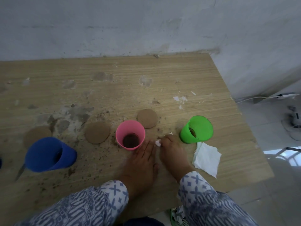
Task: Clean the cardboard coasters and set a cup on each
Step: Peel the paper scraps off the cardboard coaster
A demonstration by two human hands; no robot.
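Observation:
Three round brown cardboard coasters lie on the dirty wooden table [114, 75]: one at the left [37, 136], one in the middle [97, 132], one further back [147, 118]. A blue cup [48, 154], a pink cup [130, 134] and a green cup [196, 129] stand in a row, none on a visible coaster. My left hand [143, 160] lies flat, palm down, just right of the pink cup. My right hand [171, 147] pinches a small white tissue piece [158, 142] against the table between the pink and green cups. Whatever lies under my hands is hidden.
A folded white tissue [206, 158] lies near the table's right edge, below the green cup. Brown dirt and crumbs are scattered over the table's front and middle. A grey wall stands behind. A cable and a fan [294, 123] are on the floor to the right.

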